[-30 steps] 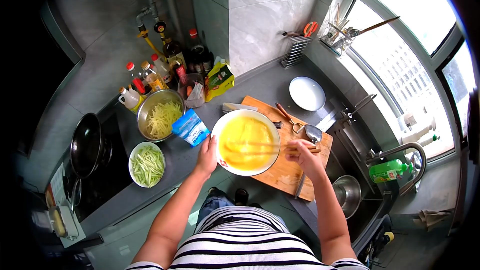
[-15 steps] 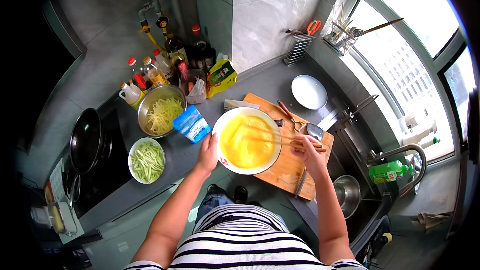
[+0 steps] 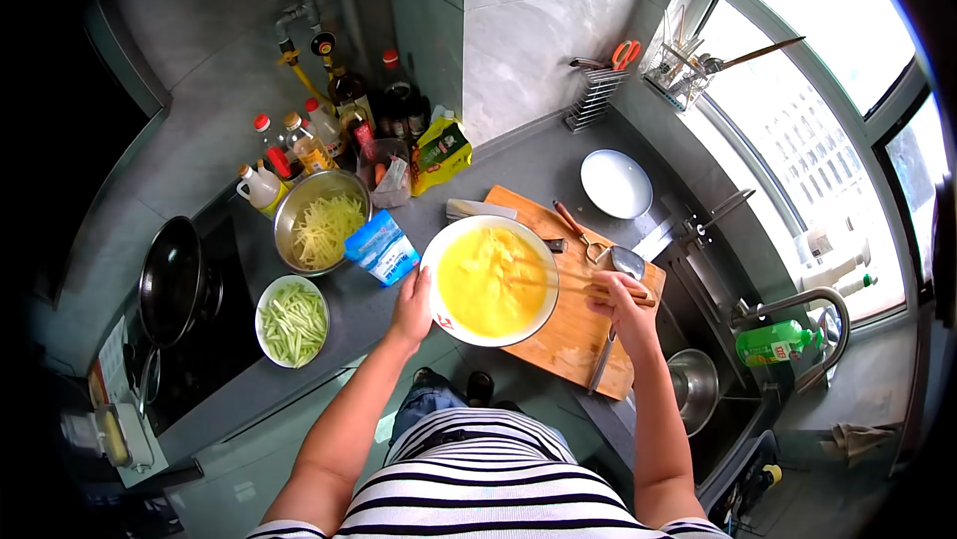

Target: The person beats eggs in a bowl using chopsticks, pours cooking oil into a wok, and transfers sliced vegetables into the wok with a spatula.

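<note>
My left hand (image 3: 412, 308) is closed on the left rim of a white bowl (image 3: 440, 319) that holds yellow beaten egg (image 3: 488, 285). Wooden chopsticks (image 3: 640, 294) are gripped in my right hand (image 3: 622, 305), their tips blurred by motion inside the egg. The bowl overlaps the left part of a wooden cutting board (image 3: 568, 355). Beside my left hand stands a blue and white packet (image 3: 382, 249). A cleaver (image 3: 480, 210), partly hidden by the bowl, lies on the board, as do a peeler (image 3: 596, 252) and a long knife (image 3: 601, 364).
Left of the bowl are a steel bowl of pale shreds (image 3: 326, 230) and a bowl of green strips (image 3: 293, 325). A black pan (image 3: 171, 280) sits on the stove. Bottles (image 3: 309, 148) line the wall. A white plate (image 3: 616, 184) lies behind the board; the sink (image 3: 733, 424) is at right.
The chopsticks have moved about in the egg, and my right hand has shifted slightly to the right. My left hand still holds the bowl. The whole view has shifted slightly since the first frame.
</note>
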### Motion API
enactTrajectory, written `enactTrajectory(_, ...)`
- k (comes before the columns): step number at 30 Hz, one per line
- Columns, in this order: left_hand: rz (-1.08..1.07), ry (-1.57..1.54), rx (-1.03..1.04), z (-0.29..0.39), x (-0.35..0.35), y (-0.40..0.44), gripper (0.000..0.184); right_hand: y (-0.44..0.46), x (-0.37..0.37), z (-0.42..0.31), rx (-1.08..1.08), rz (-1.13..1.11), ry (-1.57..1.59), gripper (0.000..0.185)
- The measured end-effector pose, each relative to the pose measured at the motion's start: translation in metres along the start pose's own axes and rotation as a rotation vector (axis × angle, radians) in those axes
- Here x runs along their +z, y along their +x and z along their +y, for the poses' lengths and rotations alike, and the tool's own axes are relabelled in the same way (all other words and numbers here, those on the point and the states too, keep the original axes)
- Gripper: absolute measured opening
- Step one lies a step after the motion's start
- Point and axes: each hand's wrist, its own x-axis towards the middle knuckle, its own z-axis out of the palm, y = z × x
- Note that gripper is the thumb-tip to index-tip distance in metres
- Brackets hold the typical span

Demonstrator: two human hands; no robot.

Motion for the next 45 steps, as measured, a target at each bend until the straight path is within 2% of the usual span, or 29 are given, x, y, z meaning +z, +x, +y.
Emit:
enactTrajectory(1, -0.003, 0.002, 0.001, -0.001, -0.001, 0.001, 0.042, 0.002, -0.006, 0.004, 0.029, -0.066, -0.028, 0.026)
enactTrajectory(4, 0.011, -0.009, 0.015, 0.000, 0.000, 0.001, 0.041, 0.002, -0.008, 0.000, 0.022, -0.066, 0.027, 0.027)
enactTrajectory(5, -0.002, -0.021, 0.015, 0.000, 0.000, 0.001, 0.041, 0.007, -0.002, 0.002, -0.067, 0.038, 0.015, 0.028)
enactTrajectory(8, -0.025, -0.029, 0.003, 0.006, 0.005, -0.001, 0.040, 0.015, 0.021, 0.013, -0.055, -0.077, 0.013, 0.028)
enactTrajectory(12, -0.002, -0.019, 0.018, 0.010, 0.005, -0.001, 0.039, 0.013, -0.013, -0.017, 0.093, -0.165, -0.147, 0.027)
enactTrajectory(14, -0.010, -0.051, 0.016, 0.004, 0.002, 0.000, 0.039, 0.019, -0.021, -0.010, -0.076, 0.029, -0.087, 0.026)
enactTrajectory(16, -0.026, -0.083, -0.016, 0.002, 0.001, 0.002, 0.039, 0.022, 0.005, 0.002, -0.130, 0.055, -0.048, 0.025)
enactTrajectory(18, -0.027, -0.088, -0.029, 0.001, 0.000, 0.003, 0.040, 0.018, 0.030, 0.000, -0.127, -0.108, -0.086, 0.024)
enactTrajectory(20, -0.015, -0.086, -0.017, 0.004, 0.001, 0.003, 0.041, 0.014, 0.009, -0.014, 0.037, -0.131, -0.155, 0.024)
enactTrajectory(24, -0.020, -0.087, -0.001, 0.007, 0.001, 0.003, 0.041, 0.019, 0.006, -0.019, -0.094, 0.067, -0.177, 0.023)
enactTrajectory(27, -0.025, -0.075, -0.014, 0.008, 0.000, 0.005, 0.041, 0.018, 0.039, -0.007, -0.063, -0.196, -0.103, 0.024)
enactTrajectory(30, -0.005, -0.067, -0.010, 0.009, -0.001, 0.007, 0.041, 0.016, -0.003, -0.022, 0.025, -0.110, -0.186, 0.025)
enactTrajectory(32, -0.023, -0.092, 0.002, 0.011, -0.001, 0.004, 0.041, 0.022, -0.011, -0.015, -0.088, 0.055, -0.098, 0.024)
enactTrajectory(34, -0.037, -0.086, -0.009, 0.015, 0.005, 0.002, 0.042, 0.029, 0.016, -0.002, -0.144, -0.017, -0.064, 0.024)
enactTrajectory(35, -0.042, -0.077, -0.010, 0.017, 0.005, 0.002, 0.042, 0.025, 0.029, -0.004, -0.092, -0.138, -0.072, 0.024)
enactTrajectory(38, 0.024, -0.011, -0.003, 0.012, 0.004, 0.004, 0.041, 0.016, 0.005, -0.016, 0.054, -0.189, -0.150, 0.024)
enactTrajectory(40, 0.030, -0.042, 0.021, 0.012, 0.003, 0.004, 0.041, 0.019, -0.009, -0.020, -0.022, -0.049, -0.078, 0.024)
enactTrajectory(42, 0.014, -0.078, 0.003, 0.014, 0.004, 0.004, 0.042, 0.023, 0.009, -0.015, -0.071, 0.067, -0.105, 0.023)
enactTrajectory(43, -0.002, -0.104, -0.002, 0.012, 0.006, 0.005, 0.041, 0.029, 0.020, -0.001, -0.101, -0.043, -0.068, 0.023)
enactTrajectory(45, 0.006, -0.046, -0.019, 0.010, 0.005, 0.007, 0.040, 0.026, 0.026, 0.002, -0.019, -0.172, -0.078, 0.023)
